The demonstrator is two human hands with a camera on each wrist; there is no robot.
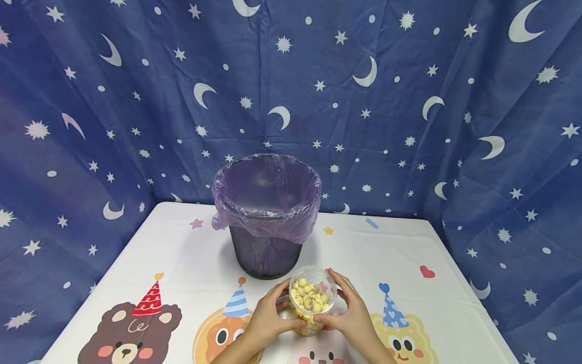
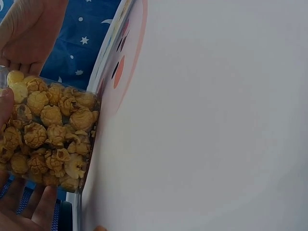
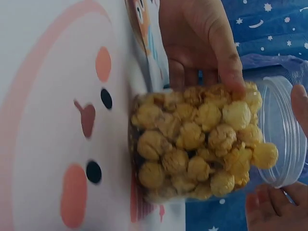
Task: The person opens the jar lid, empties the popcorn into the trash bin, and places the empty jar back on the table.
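- my left hand [image 1: 267, 314] and right hand [image 1: 353, 319], both gripping a jar [image 3: 287, 127]
- yellow popcorn [image 1: 311, 294] inside
- bin [image 1: 265, 255] just behind, purple bag [image 1: 291, 225] over its rim

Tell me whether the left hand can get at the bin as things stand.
Probably yes: nothing stands between the left hand and the bin, though that hand grips the popcorn jar.
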